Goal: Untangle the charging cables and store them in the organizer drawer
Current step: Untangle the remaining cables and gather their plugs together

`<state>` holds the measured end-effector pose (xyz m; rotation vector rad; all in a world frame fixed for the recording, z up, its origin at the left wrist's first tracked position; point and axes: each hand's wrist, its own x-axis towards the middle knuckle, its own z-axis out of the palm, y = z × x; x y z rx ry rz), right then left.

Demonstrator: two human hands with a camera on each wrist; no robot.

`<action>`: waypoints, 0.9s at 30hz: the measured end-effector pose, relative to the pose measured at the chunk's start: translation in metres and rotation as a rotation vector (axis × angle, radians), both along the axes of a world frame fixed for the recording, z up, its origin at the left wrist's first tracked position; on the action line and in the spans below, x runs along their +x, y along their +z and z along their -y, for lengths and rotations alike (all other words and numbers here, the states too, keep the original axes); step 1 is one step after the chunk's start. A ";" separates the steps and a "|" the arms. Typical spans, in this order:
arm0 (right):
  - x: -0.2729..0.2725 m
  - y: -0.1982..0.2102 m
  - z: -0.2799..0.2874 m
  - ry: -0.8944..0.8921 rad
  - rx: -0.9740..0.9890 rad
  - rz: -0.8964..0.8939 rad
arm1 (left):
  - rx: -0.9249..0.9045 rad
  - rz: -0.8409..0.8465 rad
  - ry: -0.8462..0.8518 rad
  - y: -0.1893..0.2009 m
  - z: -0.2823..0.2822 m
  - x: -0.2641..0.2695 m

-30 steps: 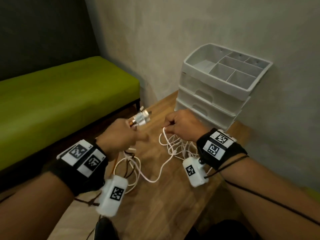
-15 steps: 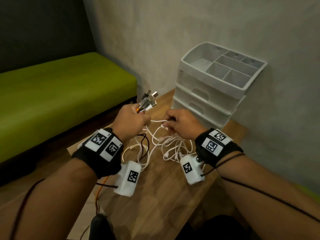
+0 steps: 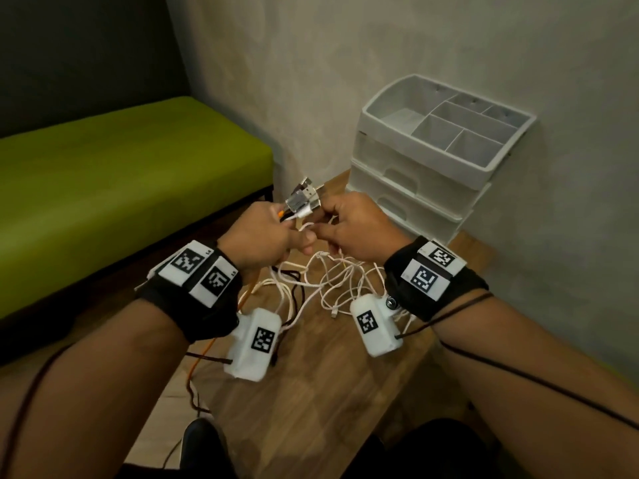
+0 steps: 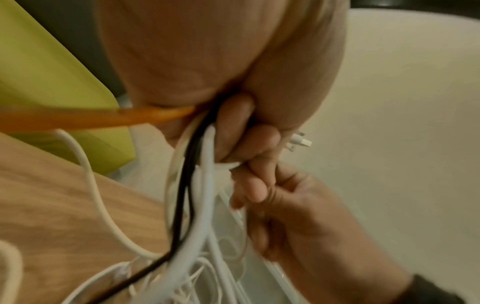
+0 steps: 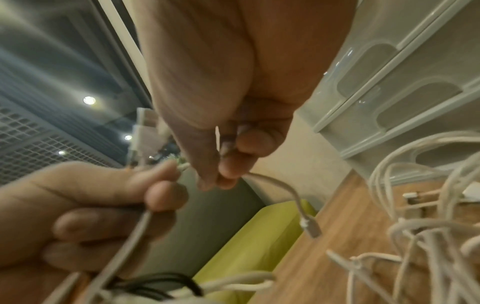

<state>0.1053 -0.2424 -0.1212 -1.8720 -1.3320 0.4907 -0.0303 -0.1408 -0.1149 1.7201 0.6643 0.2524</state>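
Left hand (image 3: 257, 236) clutches the plug bundle (image 3: 304, 202); right hand (image 3: 356, 229) pinches one white cable (image 5: 283, 189), its far end lost in the tangle.

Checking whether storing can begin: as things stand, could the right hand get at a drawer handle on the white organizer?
Probably not yet. The right hand pinches a white cable beside the left hand, which grips the plug bundle. The organizer stands just beyond with its drawers shut and nothing in front of them.

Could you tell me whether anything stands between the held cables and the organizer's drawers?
Nothing visible lies between them, but both drawers of the organizer are closed. The left hand grips the cables, and the right hand pinches a white one.
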 end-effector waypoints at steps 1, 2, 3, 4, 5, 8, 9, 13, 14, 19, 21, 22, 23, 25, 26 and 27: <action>0.005 0.000 0.001 0.009 -0.039 0.023 | -0.017 0.031 0.002 0.003 0.000 -0.001; 0.010 -0.003 0.004 0.013 -0.098 0.043 | -0.040 0.062 -0.002 0.006 -0.002 -0.003; 0.016 -0.006 0.007 0.010 -0.157 0.060 | -0.061 0.082 -0.016 0.010 -0.004 -0.006; 0.021 -0.010 0.011 -0.007 -0.197 0.063 | -0.076 0.087 -0.037 0.014 -0.007 -0.009; 0.025 -0.013 0.016 -0.027 -0.211 0.055 | -0.073 0.077 -0.057 0.016 -0.011 -0.012; 0.033 -0.015 0.030 -0.075 -0.171 -0.046 | 0.018 0.017 -0.053 0.016 -0.022 -0.018; 0.035 -0.014 0.034 -0.074 -0.144 -0.097 | 0.037 0.009 -0.024 0.015 -0.025 -0.019; 0.044 -0.002 0.042 -0.024 -0.076 -0.164 | -0.052 0.016 0.138 0.004 -0.035 -0.022; 0.041 0.004 0.043 0.028 -0.113 -0.136 | -0.082 0.015 0.178 0.002 -0.035 -0.021; 0.012 0.015 0.038 0.586 -0.514 -0.381 | -0.079 -0.109 0.075 0.001 -0.020 -0.016; 0.014 0.005 0.034 0.552 -0.566 -0.340 | -0.049 -0.204 -0.102 0.005 -0.013 -0.017; 0.019 0.000 0.033 0.477 -0.561 -0.279 | -0.047 -0.238 -0.181 0.006 -0.010 -0.017; 0.024 -0.004 0.034 0.382 -0.545 -0.213 | -0.064 -0.260 -0.247 0.006 -0.009 -0.018; 0.037 -0.012 0.040 0.161 -0.515 -0.074 | -0.127 -0.293 -0.354 0.002 -0.009 -0.020; 0.044 -0.016 0.044 0.054 -0.505 -0.002 | -0.150 -0.308 -0.397 -0.002 -0.010 -0.021; 0.052 -0.020 0.049 -0.043 -0.503 0.050 | -0.159 -0.327 -0.438 -0.005 -0.010 -0.022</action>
